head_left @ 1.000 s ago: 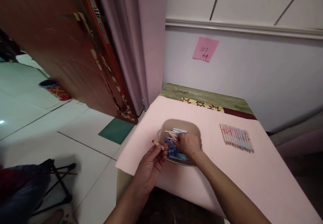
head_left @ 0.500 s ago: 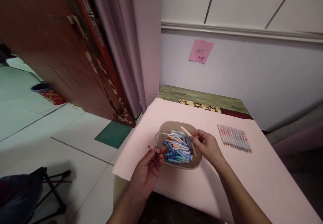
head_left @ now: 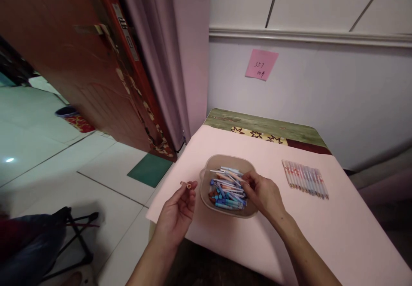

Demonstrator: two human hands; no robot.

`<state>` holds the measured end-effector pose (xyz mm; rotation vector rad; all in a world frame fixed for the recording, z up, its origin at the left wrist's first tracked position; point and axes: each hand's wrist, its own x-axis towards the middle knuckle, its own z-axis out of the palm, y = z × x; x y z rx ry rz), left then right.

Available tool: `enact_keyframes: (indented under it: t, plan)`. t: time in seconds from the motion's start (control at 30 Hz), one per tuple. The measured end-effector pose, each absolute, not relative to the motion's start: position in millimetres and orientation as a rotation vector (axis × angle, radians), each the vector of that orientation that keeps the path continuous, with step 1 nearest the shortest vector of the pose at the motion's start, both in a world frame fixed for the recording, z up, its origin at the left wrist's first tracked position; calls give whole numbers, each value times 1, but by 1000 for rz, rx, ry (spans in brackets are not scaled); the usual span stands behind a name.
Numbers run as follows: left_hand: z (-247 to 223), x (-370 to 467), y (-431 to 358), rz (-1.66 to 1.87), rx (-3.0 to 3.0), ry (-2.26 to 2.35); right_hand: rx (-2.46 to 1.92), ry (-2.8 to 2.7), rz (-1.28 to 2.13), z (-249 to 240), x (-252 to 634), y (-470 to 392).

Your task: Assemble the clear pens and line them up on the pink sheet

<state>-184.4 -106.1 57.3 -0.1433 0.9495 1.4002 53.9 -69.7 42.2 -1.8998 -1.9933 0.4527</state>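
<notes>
My left hand (head_left: 178, 208) is left of the plastic tub, palm up. Its thumb and fingertips pinch a small orange-brown pen part (head_left: 188, 186), tube-shaped with a round open end. The tub (head_left: 206, 204) is translucent and holds a heap of loose pen parts (head_left: 227, 189): blue and pale blue tubes, white thin sticks, orange pieces and small dark blue pieces. Over the tub's right side reaches my right hand (head_left: 262, 191), thumb and forefinger closed together among the upper pieces. What its fingertips hold, if anything, is hidden.
A row of assembled pens (head_left: 305, 179) lies side by side on the pink table cover (head_left: 322, 234), right of the tub. Behind the table stands a wall with a pink note (head_left: 262, 64). To the left are a brown door (head_left: 80, 62) and a folding stool (head_left: 77, 234).
My left hand has moved left, away from the tub's edge, with the small pen part. The cream-coloured stick that stuck out of my right hand no longer shows; that hand stays over the tub.
</notes>
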Motion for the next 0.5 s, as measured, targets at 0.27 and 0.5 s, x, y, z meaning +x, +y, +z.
enact_keyframes:
  t: [0.27, 0.5]
  plan:
    - [53, -177, -109, 1313, -86, 949, -1846, -2305, 540, 33, 23, -86]
    - [52, -179, -108, 1317, -78, 948, -1822, -2462, 339, 39, -12, -63]
